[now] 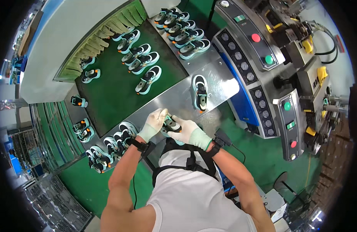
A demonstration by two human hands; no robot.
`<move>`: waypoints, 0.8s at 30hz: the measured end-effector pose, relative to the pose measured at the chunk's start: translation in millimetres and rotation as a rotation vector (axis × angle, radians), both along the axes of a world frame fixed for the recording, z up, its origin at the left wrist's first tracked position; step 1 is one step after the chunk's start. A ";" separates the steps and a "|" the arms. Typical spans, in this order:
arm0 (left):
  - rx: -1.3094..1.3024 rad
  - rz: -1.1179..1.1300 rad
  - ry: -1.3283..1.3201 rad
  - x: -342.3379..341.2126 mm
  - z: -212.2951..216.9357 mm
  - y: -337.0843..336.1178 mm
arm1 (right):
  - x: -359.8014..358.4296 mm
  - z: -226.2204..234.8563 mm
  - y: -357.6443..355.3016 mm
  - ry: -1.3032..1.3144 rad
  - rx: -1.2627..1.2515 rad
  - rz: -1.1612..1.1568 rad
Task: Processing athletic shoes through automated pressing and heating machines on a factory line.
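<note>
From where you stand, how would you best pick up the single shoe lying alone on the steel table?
Take the shoe across its middle, fingers on the two long sides, coming straight down from above. It lies on the steel table with its opening facing up, its length running away from you, and bare metal on both flanks, so nothing crowds it there. The right hand looks nearer, though both hands now hold another shoe.
</note>
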State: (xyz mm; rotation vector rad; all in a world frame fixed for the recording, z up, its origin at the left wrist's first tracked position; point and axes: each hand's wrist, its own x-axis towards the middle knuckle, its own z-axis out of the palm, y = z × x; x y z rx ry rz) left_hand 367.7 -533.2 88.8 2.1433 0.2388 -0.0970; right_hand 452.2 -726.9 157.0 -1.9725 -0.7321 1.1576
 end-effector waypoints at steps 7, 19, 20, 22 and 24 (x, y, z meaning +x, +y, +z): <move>0.098 0.270 0.003 -102.5 5.7 -41.7 | -20.4 -68.7 -66.2 0.347 0.213 -0.495; 0.419 0.435 0.180 -195.4 -38.7 91.9 | -2.3 -110.6 -62.4 0.178 0.031 -0.627; 0.381 0.393 0.169 -191.4 -45.6 107.2 | 0.3 -107.6 -59.8 0.188 0.028 -0.623; 0.257 0.352 0.176 -180.6 -42.3 132.9 | 7.4 -111.0 -58.5 0.123 -0.049 -0.597; 0.009 0.463 0.534 -176.4 -37.8 153.0 | 11.7 -103.2 -52.2 0.141 -0.065 -0.580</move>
